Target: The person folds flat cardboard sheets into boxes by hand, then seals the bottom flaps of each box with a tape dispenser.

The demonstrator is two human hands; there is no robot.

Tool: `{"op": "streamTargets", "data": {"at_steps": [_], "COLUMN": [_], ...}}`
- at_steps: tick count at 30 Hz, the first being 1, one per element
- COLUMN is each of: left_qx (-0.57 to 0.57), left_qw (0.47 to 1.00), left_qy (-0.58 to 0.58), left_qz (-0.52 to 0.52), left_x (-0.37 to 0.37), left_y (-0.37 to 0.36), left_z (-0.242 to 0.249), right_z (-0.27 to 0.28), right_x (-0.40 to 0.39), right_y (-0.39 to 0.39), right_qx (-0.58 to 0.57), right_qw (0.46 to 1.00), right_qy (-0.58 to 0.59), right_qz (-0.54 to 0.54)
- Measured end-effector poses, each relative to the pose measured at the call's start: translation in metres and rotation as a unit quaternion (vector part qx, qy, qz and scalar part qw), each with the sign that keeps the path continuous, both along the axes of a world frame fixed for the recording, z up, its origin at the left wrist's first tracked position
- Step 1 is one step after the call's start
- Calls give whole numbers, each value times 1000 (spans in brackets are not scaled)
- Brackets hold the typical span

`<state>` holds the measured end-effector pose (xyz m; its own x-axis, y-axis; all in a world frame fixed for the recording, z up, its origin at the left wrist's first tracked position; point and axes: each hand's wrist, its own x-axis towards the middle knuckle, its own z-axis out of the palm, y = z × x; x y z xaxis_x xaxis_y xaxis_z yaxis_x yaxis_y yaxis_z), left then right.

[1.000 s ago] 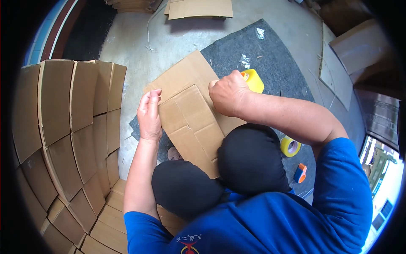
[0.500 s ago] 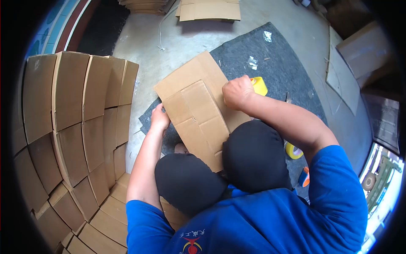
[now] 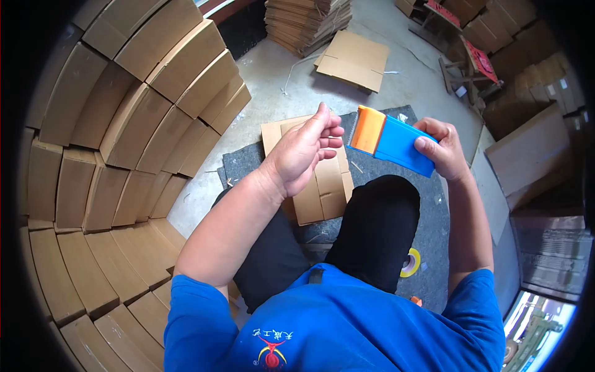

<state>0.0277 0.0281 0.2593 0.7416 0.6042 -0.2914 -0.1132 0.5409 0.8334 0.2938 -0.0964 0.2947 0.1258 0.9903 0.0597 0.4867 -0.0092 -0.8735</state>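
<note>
My right hand [image 3: 443,149] grips the blue end of a hand-held tape dispenser [image 3: 403,144] with an orange front and a toothed edge facing left. Raised beside it, my left hand [image 3: 307,152] is open, thumb up and fingers loosely bent, with nothing visible in it. A small gap separates its fingertips from the dispenser's toothed edge. Below both hands lies a flat-looking cardboard box [image 3: 322,192], partly covered by my left hand and forearm, on a dark grey mat [image 3: 434,217].
Stacked cardboard boxes [image 3: 142,124] form a wall on the left. A yellow tape roll [image 3: 410,263] and a small orange object [image 3: 416,301] lie by my right leg. Ahead are flat cardboard sheets [image 3: 353,62] and a tall cardboard stack [image 3: 304,25]. Wooden stools [image 3: 471,68] stand at upper right.
Both hands have come up off the cardboard box. The blue and orange dispenser now shows clearly in my right hand; my left hand has left the box's left edge. The view has shifted.
</note>
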Motion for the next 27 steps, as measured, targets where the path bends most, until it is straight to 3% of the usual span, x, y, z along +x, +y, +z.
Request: {"op": "streamTargets", "data": {"at_steps": [2,6,9,11,12,14,18,20,23,27], "left_qx": [-31,22,-26,-143,-149,-110,-136,-128,-107,-139], "left_qw": [997,996,995,981,978,983,969,972,956,942], "left_qy": [-66,-77,-94,-126,-129,-107,4,26,74,142], "left_qz": [-12,28,28,22,61,101,206,195,262,271], "left_x": [-1,-22,-39,-45,-45,-42,-39,-55,-95,-115], "left_y": [-21,-45,-54,-60,-66,-79,-120,-131,-111,-86], "left_z": [10,14,15,7,-3,-26,-82,-110,-119,-125], "right_z": [10,21,26,20,14,0,-30,-35,-40,-56], "right_x": [-15,-34,-42,-46,-49,-57,-65,-59,-34,-19], "right_y": [-10,-28,-32,-29,-28,-27,-35,-38,-41,-31], "right_qx": [23,21,13,14,-10,-59,-136,-227,-253,-240], "right_qw": [999,998,997,996,996,993,984,958,955,959], "right_qy": [-22,-49,-50,-44,-32,-19,-66,-102,-89,-113], "right_qz": [16,31,59,77,86,96,98,144,125,101]}}
